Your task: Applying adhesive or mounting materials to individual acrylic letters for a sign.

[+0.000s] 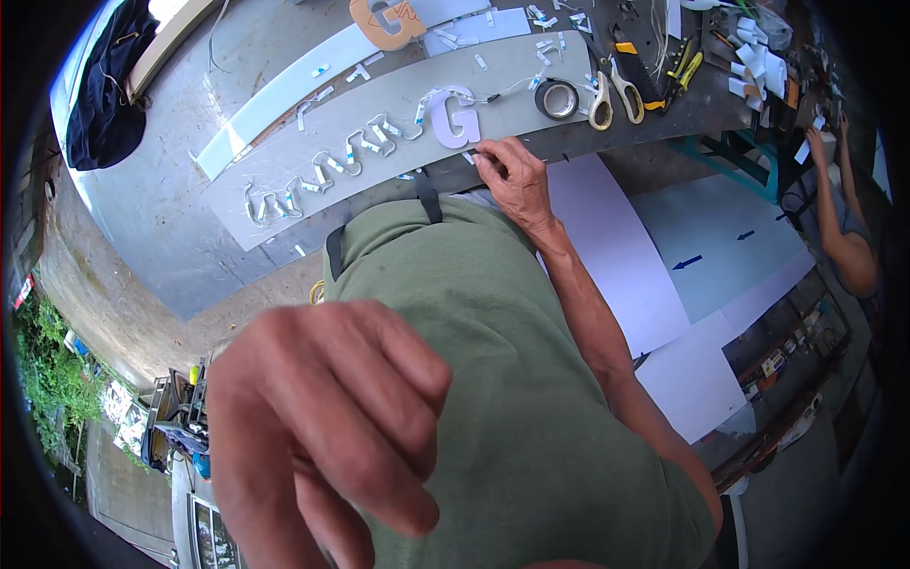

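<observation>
Close to the camera, my left hand is raised in front of my green shirt. Its fingers curl downward, and anything inside them is hidden. My right hand is at the bench's near edge with thumb and fingers pinched together. A small white piece shows at its fingertips, but I cannot tell whether it is gripped. Just beyond lies a pale lilac letter G, with a wire loop at its upper edge. A wired chain of small white light modules zigzags leftward from the letter over a grey curved sheet.
Black tape, cream-handled scissors and a yellow-black cutter lie right of the letter. An orange-brown letter G rests farther back. White sheets are stacked to my right. Another person's arm reaches in at far right.
</observation>
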Demonstrator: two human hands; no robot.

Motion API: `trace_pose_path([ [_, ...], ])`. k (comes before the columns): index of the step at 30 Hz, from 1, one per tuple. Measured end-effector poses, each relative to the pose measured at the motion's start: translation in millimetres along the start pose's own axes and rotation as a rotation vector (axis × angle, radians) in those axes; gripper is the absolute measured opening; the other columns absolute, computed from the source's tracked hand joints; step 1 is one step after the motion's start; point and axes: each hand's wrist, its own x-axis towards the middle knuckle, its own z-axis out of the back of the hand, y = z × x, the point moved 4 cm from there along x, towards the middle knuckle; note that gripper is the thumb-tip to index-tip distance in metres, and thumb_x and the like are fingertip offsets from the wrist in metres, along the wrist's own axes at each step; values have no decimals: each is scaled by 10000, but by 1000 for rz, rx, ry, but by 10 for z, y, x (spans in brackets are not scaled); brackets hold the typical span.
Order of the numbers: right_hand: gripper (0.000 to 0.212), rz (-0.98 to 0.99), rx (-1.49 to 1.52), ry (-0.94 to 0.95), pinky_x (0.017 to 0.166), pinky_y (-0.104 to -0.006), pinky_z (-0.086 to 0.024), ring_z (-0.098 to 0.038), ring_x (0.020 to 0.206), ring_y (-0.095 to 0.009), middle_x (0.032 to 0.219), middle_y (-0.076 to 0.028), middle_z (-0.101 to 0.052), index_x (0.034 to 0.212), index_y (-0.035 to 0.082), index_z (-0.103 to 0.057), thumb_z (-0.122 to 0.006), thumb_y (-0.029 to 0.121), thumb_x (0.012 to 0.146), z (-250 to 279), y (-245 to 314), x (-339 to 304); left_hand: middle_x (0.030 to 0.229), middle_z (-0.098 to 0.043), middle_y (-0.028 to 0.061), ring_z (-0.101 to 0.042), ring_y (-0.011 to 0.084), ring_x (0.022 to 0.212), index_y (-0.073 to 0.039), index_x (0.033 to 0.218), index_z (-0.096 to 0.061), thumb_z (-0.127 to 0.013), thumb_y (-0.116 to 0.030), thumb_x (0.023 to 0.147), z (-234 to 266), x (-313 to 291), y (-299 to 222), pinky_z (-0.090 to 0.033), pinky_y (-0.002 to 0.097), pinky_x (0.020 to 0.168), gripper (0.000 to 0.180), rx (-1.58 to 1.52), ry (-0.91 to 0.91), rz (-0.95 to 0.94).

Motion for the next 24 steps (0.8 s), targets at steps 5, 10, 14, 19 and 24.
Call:
trace_pose_path([
  [5,127,-15,-5,37,613,-340,-547,-695,699,-206,879,-70,-684,990,48,-697,-761,91,889,-49,-1,68,835,-749,153,-550,162,510,-202,1149,-741,-695,-180,995,-86,178,3,-274,295,434,163,-92,-37,-55],
  [10,137,-98,36,36,589,-319,-536,-685,669,-168,866,-70,-691,984,45,-695,-774,99,886,-37,73,95,862,-721,227,-598,239,586,-184,964,-692,-637,-55,1010,-42,217,67,-305,307,455,147,-257,157,75],
  [14,139,-103,51,35,581,-304,-530,-667,652,-152,855,-74,-701,974,36,-688,-777,101,889,-71,94,143,816,-740,145,-525,144,482,-194,1020,-764,-675,-187,1004,-172,168,-2,-252,291,425,91,-135,53,21],
  [19,168,-102,78,4,575,-300,-522,-649,621,-155,795,-67,-697,997,46,-673,-779,121,891,-94,35,170,745,-741,86,-443,65,385,-262,1051,-798,-706,-275,991,-304,129,-124,-196,259,389,110,-143,-86,36],
  [24,179,-120,23,21,568,-306,-513,-641,591,-152,716,-44,-681,1012,74,-663,-775,155,898,-98,-53,222,758,-729,92,-414,37,397,-271,1021,-792,-691,-259,1003,-425,55,-134,-206,230,379,104,-109,-174,-51],
])
